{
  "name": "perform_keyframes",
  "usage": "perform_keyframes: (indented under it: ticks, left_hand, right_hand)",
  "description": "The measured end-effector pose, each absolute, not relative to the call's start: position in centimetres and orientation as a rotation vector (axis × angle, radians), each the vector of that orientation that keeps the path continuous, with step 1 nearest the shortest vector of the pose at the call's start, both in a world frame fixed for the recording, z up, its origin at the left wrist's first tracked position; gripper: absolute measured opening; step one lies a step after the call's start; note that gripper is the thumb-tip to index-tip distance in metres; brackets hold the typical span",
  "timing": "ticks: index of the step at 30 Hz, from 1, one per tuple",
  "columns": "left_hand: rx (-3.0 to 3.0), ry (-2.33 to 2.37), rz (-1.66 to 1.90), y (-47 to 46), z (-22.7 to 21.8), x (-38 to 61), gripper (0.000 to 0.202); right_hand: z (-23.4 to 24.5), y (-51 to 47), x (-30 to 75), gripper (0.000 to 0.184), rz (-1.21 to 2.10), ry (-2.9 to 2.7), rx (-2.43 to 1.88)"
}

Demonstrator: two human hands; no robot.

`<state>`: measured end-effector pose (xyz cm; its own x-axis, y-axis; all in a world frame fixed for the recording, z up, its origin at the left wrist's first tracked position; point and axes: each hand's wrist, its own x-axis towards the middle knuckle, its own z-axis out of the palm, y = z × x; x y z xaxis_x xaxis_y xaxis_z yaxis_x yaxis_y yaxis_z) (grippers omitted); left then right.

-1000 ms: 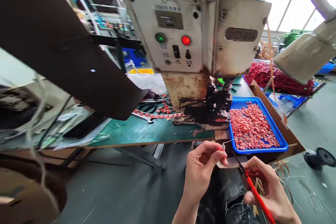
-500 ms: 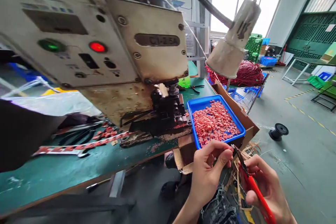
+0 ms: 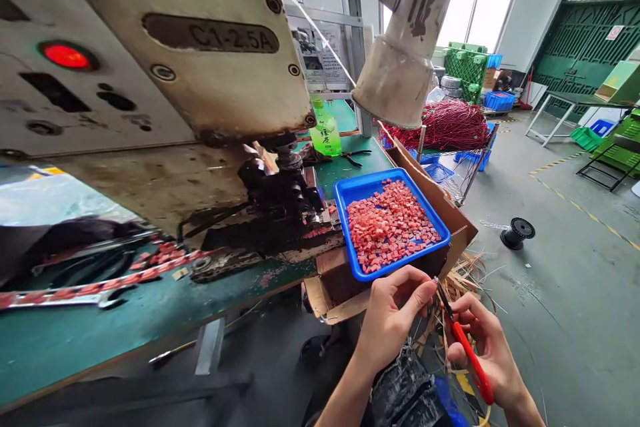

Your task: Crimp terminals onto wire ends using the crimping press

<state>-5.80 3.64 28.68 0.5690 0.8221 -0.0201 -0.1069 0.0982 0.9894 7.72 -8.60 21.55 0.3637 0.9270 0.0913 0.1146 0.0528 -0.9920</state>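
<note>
- At the fingers of the left hand (image 3: 397, 313), thumb and index press together on a tiny pale piece (image 3: 436, 279), too small to make out clearly.
- Right beside it, the dark tip of the pliers (image 3: 473, 363) points at the piece; whether the two touch, I cannot tell.
- Around the red handles, the fingers of the right hand (image 3: 487, 347) are curled; the angle hides how far the tips are closed.
- Judging by this, the work on the piece is underway and unfinished: it remains pinched, and no finished result shows.
- Just beyond the hands, the blue tray (image 3: 357, 270) sits above a cardboard box (image 3: 315, 293), bearing a heap of loose pink squares (image 3: 385, 220). These look already separated, and bare blue shows around the heap.
- To the left, the worn machine (image 3: 215, 80) stands on the green desk (image 3: 45, 347), its red light on, with neither hand on it.
- Farther left, a strip with reddish patches (image 3: 150, 273) lies beside a wrench (image 3: 107, 300); it appears uncut, so probably work left for the machine.
</note>
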Motion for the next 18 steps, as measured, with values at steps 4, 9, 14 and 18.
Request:
perform_keyframes:
  ticks: [4,9,14,18]
  left_hand:
    - [1.28,0.706,0.726,3.8,28.1,-5.4,0.037]
    - [1.267,0.704,0.646,4.0,27.4,-5.2,0.039]
    - [1.28,0.709,0.635,4.2,27.2,-5.3,0.036]
    - [1.277,0.72,0.63,4.2,27.0,-5.1,0.036]
  right_hand:
    - [21.3,-8.8,7.9,0.06,0.818,-1.034,-1.39]
    - [21.6,-8.5,8.1,0.054,0.796,-1.063,-1.386]
    - [21.9,-8.1,8.3,0.046,0.797,-1.1,-1.408]
    - [22.0,-7.9,8.1,0.043,0.772,-1.079,-1.446]
